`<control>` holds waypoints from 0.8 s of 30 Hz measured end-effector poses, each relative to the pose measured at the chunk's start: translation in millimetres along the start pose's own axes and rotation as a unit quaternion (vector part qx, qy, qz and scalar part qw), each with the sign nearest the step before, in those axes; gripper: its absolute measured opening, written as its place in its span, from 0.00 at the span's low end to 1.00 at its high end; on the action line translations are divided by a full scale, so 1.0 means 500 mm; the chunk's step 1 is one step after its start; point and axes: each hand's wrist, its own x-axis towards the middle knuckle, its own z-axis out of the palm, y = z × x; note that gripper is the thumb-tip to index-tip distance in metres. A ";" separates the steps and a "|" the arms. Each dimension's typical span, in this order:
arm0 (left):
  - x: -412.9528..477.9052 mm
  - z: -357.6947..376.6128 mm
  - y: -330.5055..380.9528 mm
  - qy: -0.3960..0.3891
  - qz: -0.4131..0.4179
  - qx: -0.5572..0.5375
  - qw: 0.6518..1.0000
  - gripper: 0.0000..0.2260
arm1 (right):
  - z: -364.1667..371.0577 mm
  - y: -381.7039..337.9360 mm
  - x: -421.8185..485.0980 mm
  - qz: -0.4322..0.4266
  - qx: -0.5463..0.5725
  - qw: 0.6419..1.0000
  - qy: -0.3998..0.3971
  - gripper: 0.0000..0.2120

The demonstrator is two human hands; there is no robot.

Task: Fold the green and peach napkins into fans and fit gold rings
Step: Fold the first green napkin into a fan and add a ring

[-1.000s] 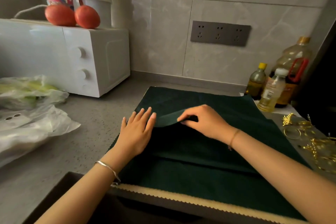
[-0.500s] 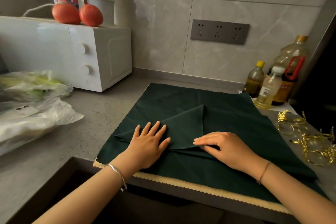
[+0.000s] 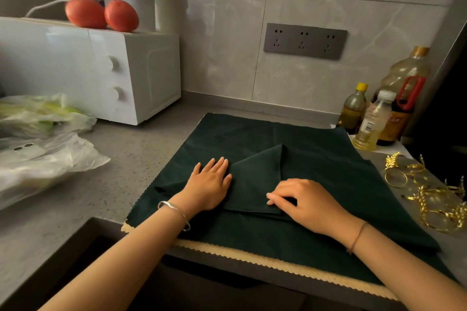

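Saw, nearest at six o'clock, the scalloped edge of the peach napkin [image 3: 278, 264] poking out from under the green napkin [image 3: 328, 159], both spread flat on the counter [image 3: 126, 159]. Found the left hand [image 3: 209, 184] flat, fingers straight, pressing the green cloth at nine o'clock of a folded flap [image 3: 257, 184]. Found the right hand [image 3: 308, 202] at three o'clock of that flap, fingers curled with tips on it and the thumb hidden; could not tell whether pinching or only pressing.

Judged the cloth light, soft and limp, unlikely to keep a crease unless pressed, and apt to slide over the peach layer beneath. Best taken by a pinch at an edge or fold line, with the other palm pinning it.

Noted the flap as a triangle, tip aimed toward twelve o'clock, base running nine to three between the hands. Took that base line as the long axis for pleating.

Farther out at three o'clock, spotted gold rings [image 3: 429, 199] near the green napkin's edge, untouched. Beyond, at one o'clock, bottles [image 3: 371, 121]; at ten o'clock, a microwave [image 3: 88, 70].
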 end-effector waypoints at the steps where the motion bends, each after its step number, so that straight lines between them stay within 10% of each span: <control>1: -0.001 0.007 -0.001 0.007 0.000 0.008 1.000 0.24 | 0.000 -0.005 0.016 0.014 0.005 1.000 0.007 0.17; 5: 0.001 0.010 0.000 0.014 0.000 0.033 0.999 0.25 | 0.028 -0.025 0.109 0.012 0.034 0.998 0.052 0.14; 13: 0.003 0.014 0.003 0.013 -0.010 0.046 0.999 0.25 | 0.100 0.001 0.214 0.036 -0.041 0.988 -0.147 0.23; 24: 0.005 0.011 0.003 -0.001 -0.009 0.041 0.999 0.26 | 0.053 0.153 0.207 0.174 -0.081 0.972 -0.134 0.26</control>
